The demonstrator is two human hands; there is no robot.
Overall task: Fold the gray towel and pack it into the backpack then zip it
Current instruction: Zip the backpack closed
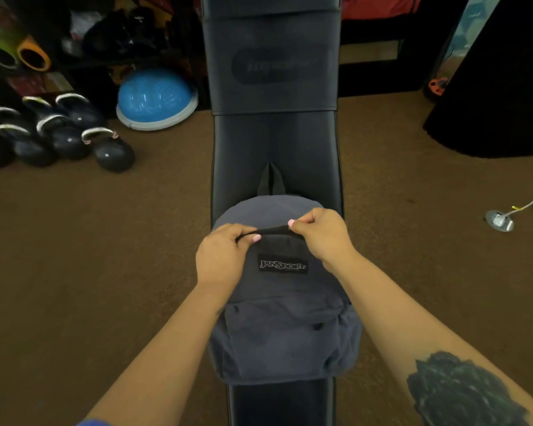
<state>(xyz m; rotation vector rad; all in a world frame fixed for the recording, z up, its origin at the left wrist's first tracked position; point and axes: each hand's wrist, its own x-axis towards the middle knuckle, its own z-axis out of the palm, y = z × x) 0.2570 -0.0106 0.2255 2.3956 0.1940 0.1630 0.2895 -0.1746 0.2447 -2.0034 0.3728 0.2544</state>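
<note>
A gray backpack (285,330) with a black logo patch lies flat on a dark padded bench (276,142), its top handle pointing away from me. My left hand (222,256) and my right hand (322,235) both pinch the dark edge of the main opening near the top of the backpack, one at each end, holding it stretched between them. The gray towel is not in view; I cannot tell whether it is inside.
Brown carpet (90,256) surrounds the bench. Several black kettlebells (62,133) and a blue balance dome (156,99) sit at the left. A floor outlet with a cable (500,219) lies at the right, and a dark shape (499,87) stands at the back right.
</note>
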